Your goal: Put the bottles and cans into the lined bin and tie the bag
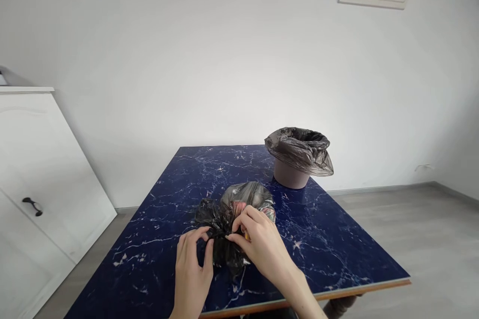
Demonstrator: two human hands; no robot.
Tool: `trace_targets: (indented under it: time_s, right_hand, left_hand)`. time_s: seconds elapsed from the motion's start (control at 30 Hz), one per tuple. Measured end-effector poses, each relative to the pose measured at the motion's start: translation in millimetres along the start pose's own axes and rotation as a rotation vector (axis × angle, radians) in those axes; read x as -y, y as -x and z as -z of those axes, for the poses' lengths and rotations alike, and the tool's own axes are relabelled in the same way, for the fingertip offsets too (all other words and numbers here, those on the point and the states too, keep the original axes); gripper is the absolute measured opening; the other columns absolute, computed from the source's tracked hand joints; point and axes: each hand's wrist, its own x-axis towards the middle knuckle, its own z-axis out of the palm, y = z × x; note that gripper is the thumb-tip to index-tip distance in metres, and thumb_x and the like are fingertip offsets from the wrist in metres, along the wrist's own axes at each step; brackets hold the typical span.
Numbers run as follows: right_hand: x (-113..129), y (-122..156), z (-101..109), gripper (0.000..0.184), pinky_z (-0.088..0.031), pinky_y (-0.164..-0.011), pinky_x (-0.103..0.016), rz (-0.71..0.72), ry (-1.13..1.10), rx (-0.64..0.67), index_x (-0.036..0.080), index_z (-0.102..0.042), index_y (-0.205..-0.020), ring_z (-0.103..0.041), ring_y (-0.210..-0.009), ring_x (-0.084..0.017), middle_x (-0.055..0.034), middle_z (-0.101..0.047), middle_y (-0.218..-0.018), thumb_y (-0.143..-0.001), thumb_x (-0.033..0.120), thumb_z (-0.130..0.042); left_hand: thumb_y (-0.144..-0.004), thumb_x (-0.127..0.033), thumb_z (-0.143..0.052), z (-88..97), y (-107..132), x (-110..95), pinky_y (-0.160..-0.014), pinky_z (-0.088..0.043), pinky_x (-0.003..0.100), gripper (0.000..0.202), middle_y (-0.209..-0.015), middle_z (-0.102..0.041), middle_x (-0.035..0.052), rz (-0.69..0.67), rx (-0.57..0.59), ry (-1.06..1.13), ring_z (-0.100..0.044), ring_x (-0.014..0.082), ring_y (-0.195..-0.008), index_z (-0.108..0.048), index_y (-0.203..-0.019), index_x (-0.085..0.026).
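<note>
A filled black plastic bag (245,197) lies on the dark blue marbled table (322,239), near its front edge. Something striped and coloured shows through the thin plastic. My left hand (192,264) pinches the gathered neck of the bag (219,232) from the left, fingers closed on the plastic. My right hand (260,244) grips the same bunched plastic from the right, fingers curled over it. Both hands meet at the twisted top of the bag.
A small round bin (290,173) lined with a black bag (299,148) stands at the table's far right. A white cabinet (41,169) with a dark handle stands to the left. A white wall lies behind, grey floor to the right.
</note>
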Motion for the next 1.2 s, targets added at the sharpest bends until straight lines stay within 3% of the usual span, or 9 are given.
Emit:
trace_targets:
  time_s: [0.33,0.53,0.67,0.77,0.87,0.93,1.03,1.1,1.2]
  right_hand:
    - [-12,15,32,0.011,-0.048,-0.079,-0.034,-0.060,-0.109,-0.200,0.025,-0.064,-0.094,-0.061,-0.084,-0.020,-0.0022,-0.062,-0.098,-0.104,0.029,-0.068]
    - [-23,31,50,0.023,-0.047,-0.079,-0.035,-0.132,-0.125,-0.464,0.026,-0.063,-0.092,-0.058,-0.083,-0.021,-0.0029,-0.059,-0.092,-0.106,0.045,-0.062]
    - [-36,41,53,0.029,-0.048,-0.081,-0.036,-0.287,-0.235,-0.605,0.026,-0.064,-0.093,-0.059,-0.088,-0.022,-0.0039,-0.062,-0.096,-0.101,0.054,-0.066]
    - [-43,46,49,0.034,-0.052,-0.086,-0.037,-0.394,-0.418,-0.666,0.026,-0.063,-0.102,-0.064,-0.094,-0.022,-0.0051,-0.066,-0.105,-0.097,0.058,-0.069]
    - [-41,47,43,0.042,-0.052,-0.104,-0.042,-0.357,-0.537,-0.642,0.028,-0.059,-0.125,-0.065,-0.121,-0.027,-0.0094,-0.067,-0.130,-0.096,0.057,-0.071]
    - [-38,46,40,0.060,-0.049,-0.113,-0.047,-0.312,-0.536,-0.574,0.031,-0.050,-0.144,-0.060,-0.135,-0.029,-0.0112,-0.064,-0.143,-0.094,0.055,-0.074]
    - [-34,46,38,0.076,-0.053,-0.110,-0.048,-0.320,-0.497,-0.414,0.033,-0.041,-0.158,-0.064,-0.131,-0.031,-0.0120,-0.067,-0.141,-0.093,0.053,-0.076]
    - [-35,48,38,0.057,-0.056,-0.105,-0.046,-0.311,-0.468,-0.319,0.031,-0.056,-0.149,-0.068,-0.124,-0.030,-0.0114,-0.071,-0.134,-0.097,0.051,-0.071]
    - [-39,58,38,0.027,-0.056,-0.105,-0.042,-0.240,-0.470,-0.311,0.028,-0.076,-0.118,-0.068,-0.121,-0.030,-0.0109,-0.074,-0.123,-0.102,0.048,-0.065]
  left_hand:
    - [-0.109,-0.038,-0.053,2.1,-1,-1,-0.095,-0.059,0.048,0.020,-0.110,-0.068,0.0100,0.115,-0.022,0.023,-0.067,0.0302,-0.108,-0.062,-0.121,-0.026]
    - [-0.103,-0.054,-0.052,7.1,-5,2,-0.083,-0.061,0.046,0.035,-0.112,-0.070,0.0133,0.419,-0.083,0.125,-0.069,0.0334,-0.104,-0.064,-0.115,-0.024]
    - [-0.096,-0.066,-0.055,10.5,-7,8,-0.065,-0.060,0.040,0.051,-0.115,-0.071,0.0172,0.660,0.004,0.233,-0.072,0.0383,-0.106,-0.061,-0.122,-0.023]
    - [-0.093,-0.070,-0.056,11.2,-6,11,-0.070,-0.063,0.044,0.060,-0.121,-0.070,0.0191,0.748,0.043,0.285,-0.071,0.0403,-0.112,-0.058,-0.128,-0.022]
    - [-0.098,-0.066,-0.055,10.2,-1,12,-0.089,-0.064,0.047,0.057,-0.136,-0.064,0.0193,0.718,-0.020,0.324,-0.065,0.0393,-0.129,-0.054,-0.135,-0.023]
    - [-0.100,-0.064,-0.055,9.1,3,11,-0.099,-0.061,0.048,0.058,-0.146,-0.059,0.0182,0.681,-0.068,0.346,-0.060,0.0375,-0.137,-0.047,-0.144,-0.026]
    - [-0.103,-0.060,-0.055,10.0,6,8,-0.100,-0.061,0.048,0.057,-0.145,-0.056,0.0181,0.638,-0.141,0.344,-0.061,0.0362,-0.134,-0.041,-0.148,-0.027]
    - [-0.104,-0.054,-0.056,14.9,4,1,-0.099,-0.060,0.050,0.049,-0.137,-0.057,0.0171,0.565,-0.220,0.307,-0.063,0.0353,-0.127,-0.044,-0.142,-0.025]
    - [-0.100,-0.042,-0.063,29.6,2,-19,-0.099,-0.058,0.053,0.037,-0.131,-0.054,0.0147,0.304,-0.445,0.174,-0.062,0.0339,-0.120,-0.046,-0.129,-0.027]
